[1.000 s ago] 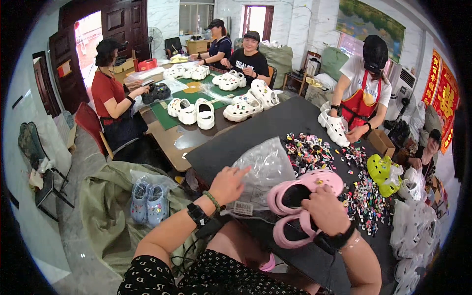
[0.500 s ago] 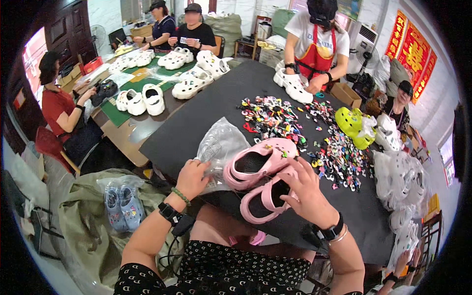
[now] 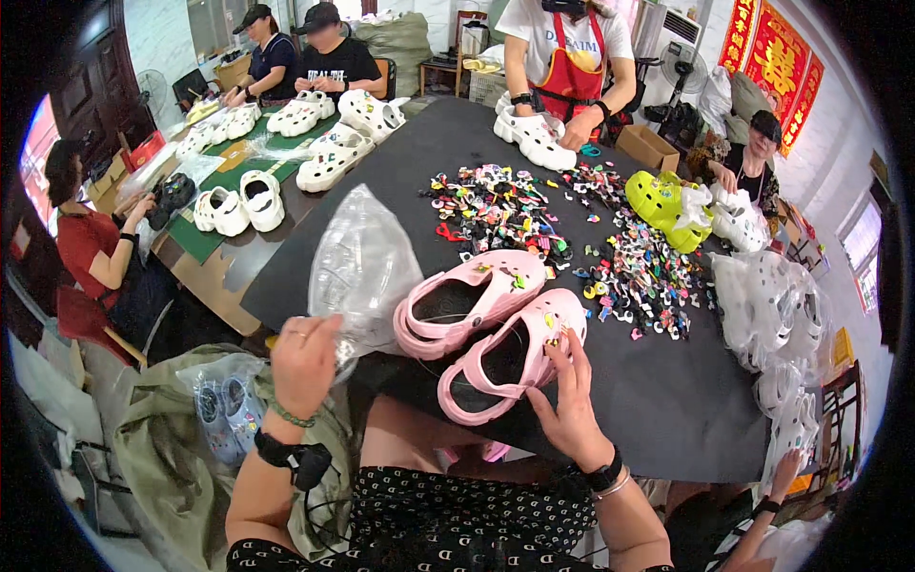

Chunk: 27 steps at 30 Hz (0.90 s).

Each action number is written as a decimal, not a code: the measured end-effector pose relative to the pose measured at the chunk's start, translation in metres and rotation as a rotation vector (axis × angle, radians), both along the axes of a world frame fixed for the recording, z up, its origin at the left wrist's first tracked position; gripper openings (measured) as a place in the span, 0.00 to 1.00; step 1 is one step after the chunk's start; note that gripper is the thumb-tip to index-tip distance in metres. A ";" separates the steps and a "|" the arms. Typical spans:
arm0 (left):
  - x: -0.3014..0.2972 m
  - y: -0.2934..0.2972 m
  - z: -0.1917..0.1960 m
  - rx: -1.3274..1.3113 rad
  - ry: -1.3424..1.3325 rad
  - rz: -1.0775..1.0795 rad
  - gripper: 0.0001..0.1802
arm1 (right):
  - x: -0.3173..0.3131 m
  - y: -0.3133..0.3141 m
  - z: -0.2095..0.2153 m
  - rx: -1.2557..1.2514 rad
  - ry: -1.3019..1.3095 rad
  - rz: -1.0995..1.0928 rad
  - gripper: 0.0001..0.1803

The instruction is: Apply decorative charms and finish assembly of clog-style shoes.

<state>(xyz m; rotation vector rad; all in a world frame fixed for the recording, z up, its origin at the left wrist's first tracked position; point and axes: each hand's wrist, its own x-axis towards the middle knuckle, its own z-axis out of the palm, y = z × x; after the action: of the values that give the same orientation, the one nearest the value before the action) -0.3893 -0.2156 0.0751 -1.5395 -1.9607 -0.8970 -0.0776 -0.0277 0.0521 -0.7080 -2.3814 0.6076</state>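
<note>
Two pink clogs point(image 3: 472, 296) stand side by side in front of me on the black tabletop, small charms on their toes. My right hand point(image 3: 572, 400) is at the nearer clog's right side, fingertips on its toe, thumb apart near the strap. To the left of the clogs lies a clear plastic bag point(image 3: 367, 257), spread out flat. My left hand point(image 3: 307, 362) is closed on the near edge of this bag at the table's edge. A loop of thin clear line seems to run across the clogs' openings.
Several loose colourful charms point(image 3: 496, 210) lie in heaps beyond the clogs. A lime-green clog point(image 3: 672, 210) and bagged white clogs point(image 3: 772, 315) stand on the right. Across the table a co-worker's hands hold a white clog point(image 3: 538, 138). Bagged blue clogs point(image 3: 229, 405) rest on green cloth point(image 3: 162, 429) at left.
My left hand has moved left and down, pulling the plastic bag's near edge out from beside the clogs. My right hand has shifted slightly down the nearer clog. The whole view has turned a little.
</note>
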 end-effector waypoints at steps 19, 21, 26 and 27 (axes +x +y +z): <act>-0.061 -0.088 -0.020 0.392 -0.614 0.396 0.10 | 0.005 -0.017 -0.032 0.091 0.040 -0.118 0.41; -0.075 -0.081 -0.023 0.446 -0.700 0.378 0.10 | 0.003 -0.018 -0.027 0.008 0.049 -0.106 0.41; -0.164 -0.036 -0.005 0.433 -0.514 0.491 0.27 | 0.010 -0.011 -0.023 0.211 0.006 -0.129 0.40; -0.189 -0.024 0.005 0.495 -0.617 0.493 0.30 | 0.014 -0.010 -0.026 0.103 0.040 -0.104 0.36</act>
<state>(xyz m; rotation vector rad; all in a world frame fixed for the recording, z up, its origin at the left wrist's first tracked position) -0.5783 -0.2391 0.0797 -0.4902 -2.1315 -1.5909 -0.0641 -0.0376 0.0257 -0.7616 -2.3045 0.4475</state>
